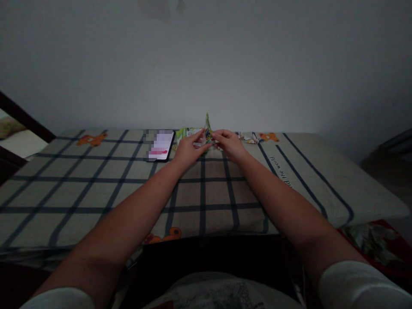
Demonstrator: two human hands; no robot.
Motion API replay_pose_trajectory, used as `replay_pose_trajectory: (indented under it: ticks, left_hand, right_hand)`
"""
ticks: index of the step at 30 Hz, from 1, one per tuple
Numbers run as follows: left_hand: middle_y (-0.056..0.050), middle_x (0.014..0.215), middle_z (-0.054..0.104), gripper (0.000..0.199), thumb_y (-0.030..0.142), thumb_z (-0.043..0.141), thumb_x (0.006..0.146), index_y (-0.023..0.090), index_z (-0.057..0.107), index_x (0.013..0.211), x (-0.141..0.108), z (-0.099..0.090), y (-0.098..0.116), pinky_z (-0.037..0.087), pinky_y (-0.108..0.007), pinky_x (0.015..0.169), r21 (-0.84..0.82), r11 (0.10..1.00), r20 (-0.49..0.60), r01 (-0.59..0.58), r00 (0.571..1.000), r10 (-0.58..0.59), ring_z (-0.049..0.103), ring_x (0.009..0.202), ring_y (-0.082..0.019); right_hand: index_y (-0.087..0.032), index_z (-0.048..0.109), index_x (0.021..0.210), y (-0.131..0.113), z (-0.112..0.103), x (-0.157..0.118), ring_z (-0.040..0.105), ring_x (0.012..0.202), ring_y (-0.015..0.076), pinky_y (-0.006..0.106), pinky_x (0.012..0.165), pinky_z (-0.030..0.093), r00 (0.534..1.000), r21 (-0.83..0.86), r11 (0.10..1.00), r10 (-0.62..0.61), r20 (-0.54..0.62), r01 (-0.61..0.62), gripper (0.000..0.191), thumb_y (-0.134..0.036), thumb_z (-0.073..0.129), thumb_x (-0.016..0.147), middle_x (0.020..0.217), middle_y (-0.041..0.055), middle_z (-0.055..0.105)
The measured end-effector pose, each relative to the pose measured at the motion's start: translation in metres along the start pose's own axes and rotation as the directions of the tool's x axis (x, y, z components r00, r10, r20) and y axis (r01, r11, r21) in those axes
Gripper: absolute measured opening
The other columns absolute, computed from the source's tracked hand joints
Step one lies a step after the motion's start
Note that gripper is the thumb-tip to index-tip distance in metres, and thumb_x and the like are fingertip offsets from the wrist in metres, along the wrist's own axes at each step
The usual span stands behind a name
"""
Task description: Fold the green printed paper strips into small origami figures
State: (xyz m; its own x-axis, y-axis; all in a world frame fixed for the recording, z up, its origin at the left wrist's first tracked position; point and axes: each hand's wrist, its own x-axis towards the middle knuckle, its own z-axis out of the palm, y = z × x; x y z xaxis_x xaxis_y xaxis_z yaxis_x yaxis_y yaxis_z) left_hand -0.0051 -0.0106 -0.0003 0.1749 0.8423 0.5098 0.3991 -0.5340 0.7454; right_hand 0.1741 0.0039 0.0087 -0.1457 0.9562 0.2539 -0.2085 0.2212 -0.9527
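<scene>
A small green and white packet (pixel 207 128) stands upright between my two hands, near the back of the cloth-covered table. My left hand (pixel 189 149) pinches its left side, thumb and fingers close together. On its right side, the fingers of my right hand (pixel 229 142) are closed on the same packet. Behind my left hand lies another green wrapper (pixel 186 132), partly covered by it. White and coloured crumpled wrappers (pixel 249 137) lie just right of my right hand.
A phone (pixel 161 146) with a lit screen lies left of my left hand. The checked tablecloth (pixel 96 171) has bear prints and lettering. A plain wall (pixel 206 64) rises behind the table. Something red (pixel 386 223) is below the table's right edge.
</scene>
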Motion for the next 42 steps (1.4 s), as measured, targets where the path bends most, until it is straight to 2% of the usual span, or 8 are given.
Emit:
replay_pose_trajectory:
  ticks: [4,10,16,20,27,32,37,42]
  left_hand:
    - [-0.015,0.122,0.072,0.068,0.041,0.075,0.078,0.016,0.059,0.139,0.003,0.002,-0.003,0.054,-0.042,0.097,-0.185,0.982,0.054,0.025,0.998,-0.016,0.070,0.104,-0.025]
    - [-0.010,0.111,0.074,0.059,0.045,0.072,0.079,0.017,0.065,0.130,0.006,0.003,-0.003,0.057,-0.036,0.088,-0.403,0.903,0.071,0.149,0.989,-0.131,0.071,0.096,-0.022]
    - [-0.007,0.101,0.074,0.029,0.034,0.061,0.083,0.017,0.069,0.105,0.009,0.002,0.007,0.058,-0.030,0.077,-0.544,0.797,-0.078,0.263,0.930,-0.360,0.071,0.089,-0.019]
    - [-0.006,0.097,0.075,0.023,0.026,0.058,0.079,0.017,0.067,0.098,0.012,0.000,0.010,0.058,-0.029,0.075,-0.599,0.757,-0.130,0.260,0.902,-0.412,0.071,0.087,-0.019]
    - [-0.008,0.100,0.074,0.025,0.017,0.057,0.068,0.015,0.065,0.092,0.015,-0.005,0.010,0.061,-0.032,0.072,-0.723,0.628,-0.088,0.290,0.862,-0.500,0.071,0.089,-0.021]
    - [-0.008,0.097,0.073,0.026,0.018,0.056,0.069,0.016,0.064,0.094,0.016,-0.009,0.011,0.058,-0.026,0.066,-0.739,0.565,-0.039,0.368,0.814,-0.580,0.069,0.083,-0.018]
    - [-0.009,0.090,0.073,0.024,0.020,0.056,0.072,0.015,0.064,0.095,0.015,-0.010,0.013,0.057,-0.024,0.067,-0.771,0.505,0.026,0.388,0.812,-0.583,0.068,0.074,-0.015]
    - [-0.011,0.085,0.074,0.023,0.024,0.058,0.074,0.013,0.067,0.093,0.014,-0.010,0.012,0.058,-0.028,0.074,-0.723,0.538,0.137,0.434,0.853,-0.504,0.069,0.073,-0.017]
  right_hand:
    - [-0.023,0.068,0.078,-0.002,0.001,-0.002,0.061,0.081,0.0131,0.025,0.068,0.049,1.000,0.071,0.997,0.017,0.015,-0.018,0.045,-0.058,0.086,0.056,0.085,-0.0011,0.069]
    - [-0.023,0.057,0.076,-0.006,-0.001,-0.002,0.062,0.093,0.0149,0.026,0.073,0.053,1.000,0.157,0.988,-0.001,0.001,0.000,0.043,-0.057,0.082,0.066,0.087,-0.0020,0.067]
    - [-0.022,0.052,0.071,-0.003,-0.006,0.004,0.062,0.081,0.0129,0.023,0.064,0.051,0.995,0.125,0.992,0.041,-0.096,-0.029,0.037,-0.047,0.079,0.070,0.079,-0.0022,0.065]
    - [-0.021,0.051,0.068,0.004,-0.007,0.006,0.062,0.073,0.0122,0.021,0.058,0.048,0.987,0.019,1.000,0.024,-0.159,-0.022,0.034,-0.044,0.076,0.072,0.072,-0.0015,0.064]
    - [-0.030,0.066,0.102,-0.001,-0.008,-0.002,0.064,0.090,0.0174,0.028,0.066,0.054,0.990,-0.052,0.988,-0.143,0.020,0.144,0.032,-0.033,0.071,0.070,0.102,-0.0008,0.070]
    - [-0.027,0.070,0.097,-0.001,-0.012,-0.001,0.060,0.109,0.0227,0.033,0.080,0.055,0.974,-0.126,0.970,-0.193,0.121,0.208,0.029,-0.027,0.068,0.068,0.109,0.0017,0.069]
    - [-0.025,0.065,0.086,0.003,-0.007,0.002,0.062,0.095,0.0172,0.031,0.086,0.053,0.968,-0.178,0.953,-0.228,0.108,0.244,0.031,-0.030,0.082,0.061,0.094,-0.0010,0.066]
    - [-0.023,0.062,0.074,0.005,-0.006,0.003,0.055,0.069,0.0122,0.028,0.067,0.053,0.979,-0.196,0.959,-0.200,0.048,0.205,0.033,-0.052,0.078,0.070,0.077,-0.0023,0.062]
